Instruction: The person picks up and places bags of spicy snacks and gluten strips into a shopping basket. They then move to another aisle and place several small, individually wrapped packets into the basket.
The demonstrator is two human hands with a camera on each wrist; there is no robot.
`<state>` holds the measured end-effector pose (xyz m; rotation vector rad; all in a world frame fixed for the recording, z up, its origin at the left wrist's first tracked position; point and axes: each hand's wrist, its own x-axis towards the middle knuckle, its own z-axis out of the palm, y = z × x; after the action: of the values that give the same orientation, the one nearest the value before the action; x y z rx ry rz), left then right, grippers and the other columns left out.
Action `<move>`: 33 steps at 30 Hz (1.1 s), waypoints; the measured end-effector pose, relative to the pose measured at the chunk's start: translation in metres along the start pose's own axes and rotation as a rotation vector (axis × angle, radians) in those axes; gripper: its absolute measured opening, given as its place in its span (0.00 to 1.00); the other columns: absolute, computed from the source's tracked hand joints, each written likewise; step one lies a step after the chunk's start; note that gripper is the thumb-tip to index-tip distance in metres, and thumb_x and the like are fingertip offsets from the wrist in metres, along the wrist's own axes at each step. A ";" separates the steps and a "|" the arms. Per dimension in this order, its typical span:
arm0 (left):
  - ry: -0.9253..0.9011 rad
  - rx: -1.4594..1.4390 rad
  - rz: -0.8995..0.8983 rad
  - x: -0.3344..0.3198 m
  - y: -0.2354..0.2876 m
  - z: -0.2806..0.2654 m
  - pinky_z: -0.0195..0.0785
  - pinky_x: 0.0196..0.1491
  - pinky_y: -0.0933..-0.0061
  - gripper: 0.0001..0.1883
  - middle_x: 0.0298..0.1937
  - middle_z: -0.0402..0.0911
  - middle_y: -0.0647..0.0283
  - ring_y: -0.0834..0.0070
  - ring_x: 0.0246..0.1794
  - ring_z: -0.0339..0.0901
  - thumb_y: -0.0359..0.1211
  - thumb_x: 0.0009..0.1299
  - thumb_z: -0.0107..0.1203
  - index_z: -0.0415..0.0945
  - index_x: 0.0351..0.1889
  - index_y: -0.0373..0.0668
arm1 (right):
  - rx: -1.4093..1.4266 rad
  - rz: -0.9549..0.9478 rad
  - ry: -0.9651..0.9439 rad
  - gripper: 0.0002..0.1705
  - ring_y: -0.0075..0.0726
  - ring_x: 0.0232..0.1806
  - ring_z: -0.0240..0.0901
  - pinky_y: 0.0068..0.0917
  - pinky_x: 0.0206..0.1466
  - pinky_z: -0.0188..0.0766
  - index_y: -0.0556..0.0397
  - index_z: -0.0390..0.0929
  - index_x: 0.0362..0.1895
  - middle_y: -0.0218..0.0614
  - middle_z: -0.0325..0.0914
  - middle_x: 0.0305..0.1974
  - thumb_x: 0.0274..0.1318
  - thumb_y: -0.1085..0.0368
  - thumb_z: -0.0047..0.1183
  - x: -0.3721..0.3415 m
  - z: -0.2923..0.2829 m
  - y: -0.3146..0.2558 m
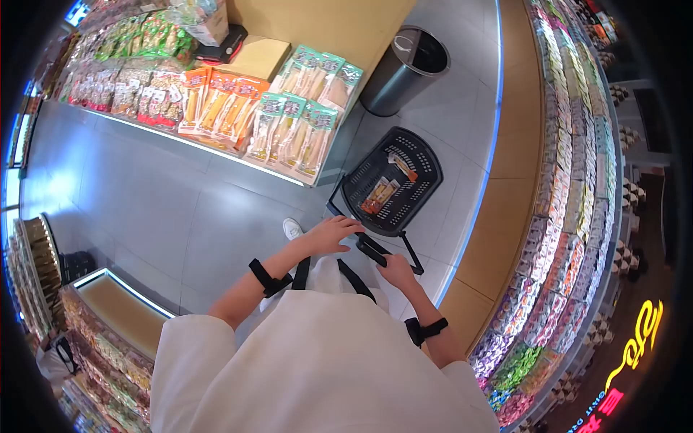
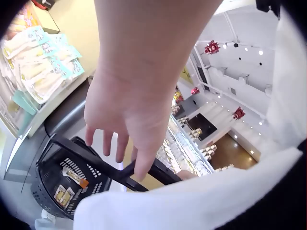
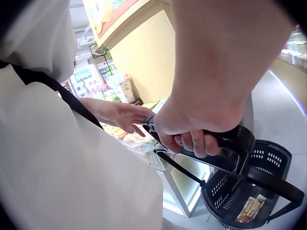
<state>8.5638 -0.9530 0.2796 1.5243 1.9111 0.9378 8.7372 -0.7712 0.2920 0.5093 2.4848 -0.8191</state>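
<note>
Basket (image 1: 413,198) is relying on right hand (image 1: 397,273) clamping handle (image 1: 372,249), left hand (image 1: 333,234) extending straight fingers; careless swinging may be risking bin (image 1: 385,85) knocks.

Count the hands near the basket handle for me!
2: the left hand is held out near the basket handle, and the right hand grips it.

The floor (image 1: 144,187) was grey-tiled. The display counter (image 1: 256,165) was lit white along its front edge; a bluish strip (image 1: 494,155) traced the bottom edge of the wooden base (image 1: 494,209). Spotlights (image 2: 260,52) dotted the white ceiling (image 2: 261,33).
</note>
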 end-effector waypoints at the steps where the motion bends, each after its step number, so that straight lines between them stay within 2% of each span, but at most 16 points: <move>1: -0.065 0.020 -0.026 0.001 0.005 0.009 0.61 0.51 0.62 0.30 0.48 0.72 0.60 0.62 0.52 0.66 0.32 0.54 0.57 0.61 0.57 0.49 | 0.006 -0.004 0.005 0.13 0.56 0.27 0.71 0.42 0.32 0.69 0.57 0.78 0.27 0.52 0.73 0.20 0.38 0.60 0.54 -0.003 0.003 0.003; 3: -0.187 0.080 -0.092 -0.001 0.010 0.025 0.61 0.51 0.63 0.32 0.45 0.73 0.60 0.63 0.49 0.69 0.32 0.54 0.57 0.59 0.58 0.50 | 0.033 -0.004 -0.002 0.13 0.56 0.26 0.72 0.42 0.32 0.69 0.57 0.78 0.26 0.52 0.73 0.20 0.38 0.61 0.54 -0.009 0.002 0.001; 4: -0.334 0.014 -0.225 0.000 0.011 0.031 0.62 0.49 0.63 0.33 0.38 0.76 0.62 0.64 0.43 0.73 0.32 0.54 0.58 0.57 0.60 0.54 | 0.047 -0.009 -0.009 0.13 0.55 0.26 0.72 0.42 0.32 0.69 0.57 0.78 0.26 0.52 0.73 0.20 0.38 0.61 0.54 -0.012 0.001 -0.001; 7: -0.518 -0.091 -0.439 0.007 0.024 0.024 0.63 0.46 0.63 0.33 0.31 0.78 0.64 0.65 0.37 0.75 0.34 0.55 0.58 0.59 0.59 0.58 | 0.058 -0.024 -0.038 0.13 0.55 0.26 0.72 0.41 0.32 0.69 0.58 0.78 0.26 0.52 0.73 0.20 0.37 0.61 0.54 -0.023 0.000 0.004; 10: -0.546 -0.241 -0.455 0.010 0.018 0.027 0.64 0.45 0.64 0.28 0.35 0.75 0.62 0.63 0.41 0.73 0.34 0.54 0.59 0.65 0.54 0.59 | 0.040 -0.109 -0.019 0.12 0.55 0.25 0.71 0.41 0.31 0.69 0.58 0.77 0.26 0.51 0.72 0.19 0.37 0.62 0.54 -0.034 0.000 0.016; 13: -0.283 0.188 -0.226 0.002 -0.012 0.047 0.64 0.45 0.63 0.21 0.40 0.71 0.60 0.61 0.45 0.69 0.34 0.52 0.59 0.70 0.47 0.54 | -0.048 -0.185 -0.091 0.12 0.54 0.24 0.71 0.41 0.29 0.68 0.58 0.77 0.25 0.50 0.72 0.18 0.36 0.62 0.53 -0.041 -0.001 0.034; 14: -0.302 0.161 -0.278 0.004 -0.020 0.049 0.64 0.45 0.62 0.16 0.43 0.68 0.61 0.60 0.47 0.66 0.34 0.51 0.60 0.73 0.39 0.51 | -0.079 -0.248 -0.065 0.12 0.54 0.22 0.70 0.41 0.27 0.67 0.57 0.77 0.25 0.48 0.71 0.16 0.35 0.62 0.54 -0.043 0.000 0.039; 17: -0.212 0.185 -0.313 -0.001 -0.039 0.058 0.64 0.44 0.60 0.13 0.40 0.70 0.62 0.60 0.44 0.67 0.36 0.52 0.59 0.75 0.36 0.49 | -0.136 -0.302 -0.119 0.11 0.53 0.21 0.70 0.41 0.27 0.67 0.56 0.77 0.25 0.48 0.71 0.15 0.36 0.62 0.54 -0.049 0.003 0.045; 20: -0.502 -0.024 -0.488 -0.003 -0.057 0.066 0.64 0.45 0.62 0.09 0.35 0.72 0.60 0.63 0.39 0.70 0.38 0.55 0.55 0.75 0.32 0.47 | -0.148 -0.333 -0.102 0.12 0.52 0.21 0.70 0.41 0.27 0.68 0.55 0.78 0.27 0.47 0.71 0.16 0.37 0.61 0.54 -0.047 0.002 0.042; 23: -0.212 0.133 -0.258 -0.014 -0.066 0.067 0.63 0.45 0.64 0.09 0.31 0.73 0.60 0.63 0.36 0.70 0.39 0.59 0.49 0.76 0.30 0.46 | -0.108 -0.302 -0.042 0.12 0.53 0.22 0.71 0.41 0.28 0.68 0.55 0.78 0.29 0.48 0.72 0.16 0.38 0.61 0.54 -0.033 0.000 0.037; 26: 0.003 0.166 -0.316 -0.017 -0.072 0.055 0.62 0.44 0.66 0.10 0.32 0.73 0.61 0.64 0.36 0.70 0.39 0.62 0.47 0.75 0.29 0.45 | -0.023 -0.260 -0.052 0.13 0.53 0.23 0.71 0.41 0.29 0.68 0.54 0.79 0.30 0.48 0.72 0.18 0.39 0.61 0.54 -0.015 -0.006 0.018; 29: -0.005 0.291 -0.445 -0.014 -0.076 0.051 0.61 0.46 0.67 0.11 0.32 0.72 0.61 0.63 0.37 0.70 0.39 0.62 0.46 0.75 0.28 0.44 | -0.052 -0.274 -0.074 0.12 0.53 0.24 0.71 0.41 0.30 0.68 0.54 0.77 0.30 0.47 0.73 0.19 0.41 0.60 0.55 0.006 -0.018 0.002; 31: 0.034 0.226 -0.392 -0.014 -0.079 0.048 0.61 0.48 0.66 0.09 0.36 0.72 0.61 0.61 0.39 0.69 0.37 0.62 0.47 0.74 0.33 0.43 | -0.105 -0.256 -0.089 0.12 0.52 0.25 0.72 0.40 0.30 0.68 0.53 0.75 0.29 0.46 0.73 0.19 0.41 0.59 0.55 0.013 -0.026 0.004; 33: 0.124 0.151 -0.339 -0.013 -0.077 0.047 0.61 0.50 0.65 0.10 0.40 0.71 0.59 0.60 0.42 0.69 0.36 0.61 0.49 0.72 0.38 0.43 | -0.112 -0.306 0.019 0.13 0.51 0.24 0.72 0.40 0.29 0.68 0.53 0.74 0.27 0.46 0.73 0.19 0.41 0.57 0.56 0.016 -0.044 0.010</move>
<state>8.5551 -0.9658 0.1902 1.1878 2.2830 0.7642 8.7155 -0.7329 0.3098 0.0978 2.6467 -0.7824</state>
